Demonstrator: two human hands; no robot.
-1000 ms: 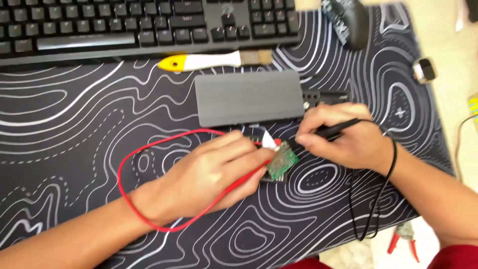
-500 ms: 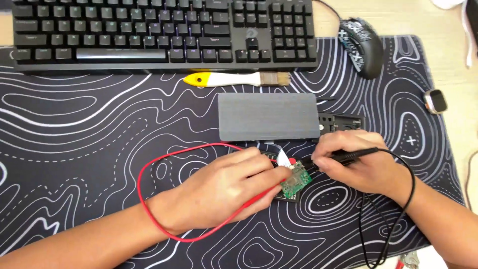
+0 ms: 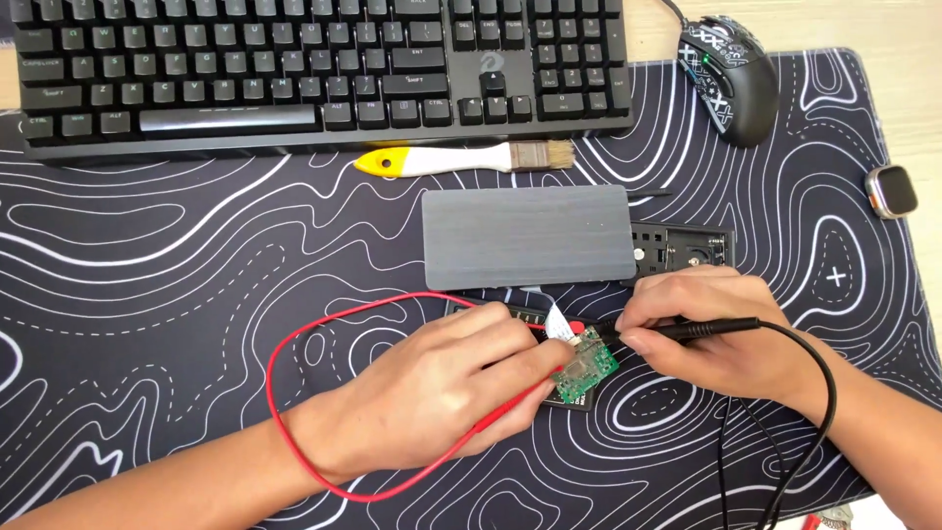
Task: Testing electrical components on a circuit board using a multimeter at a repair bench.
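Note:
A small green circuit board [image 3: 587,365] lies on the black patterned desk mat [image 3: 147,285], over a dark part. My left hand [image 3: 446,393] pinches a red probe at the board's left edge; its red lead [image 3: 294,344] loops out to the left and back under my wrist. My right hand [image 3: 706,329] grips a black probe [image 3: 687,331] like a pen, tip touching the board's upper edge. A black lead [image 3: 822,393] runs from it toward the lower right.
A flat grey metal case [image 3: 528,236] sits just behind the hands, with a black open frame [image 3: 687,245] at its right end. Farther back lie a white and yellow brush [image 3: 451,157], a black keyboard [image 3: 314,69], a mouse [image 3: 726,74] and a watch body [image 3: 891,190].
The view has shifted, so everything sits lower and more to the right in the picture. Both hands stay on the board with their probes; no clear move of the board.

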